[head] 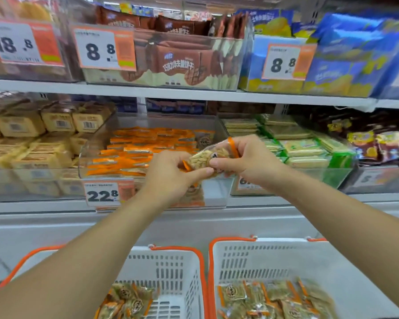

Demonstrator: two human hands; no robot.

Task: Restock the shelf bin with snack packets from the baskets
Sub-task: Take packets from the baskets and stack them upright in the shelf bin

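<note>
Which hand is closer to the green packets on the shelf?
Right. The right hand is just beside the green packets; the left hand is farther away, across the snack packet both hold.

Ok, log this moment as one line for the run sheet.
left hand: pinching snack packet | right hand: gripping same packet | position: over shelf bin | baskets: packets remain | step: not yet placed

Two hands meet over the middle shelf bin, baskets below.

The left hand (171, 173) and right hand (247, 160) hold one packet (207, 157) between them, in front of the bin (97, 155), whose packets lie stacked inside. The left basket (171, 265) and right basket (263, 256) sit side by side beneath, packets in each.
</note>
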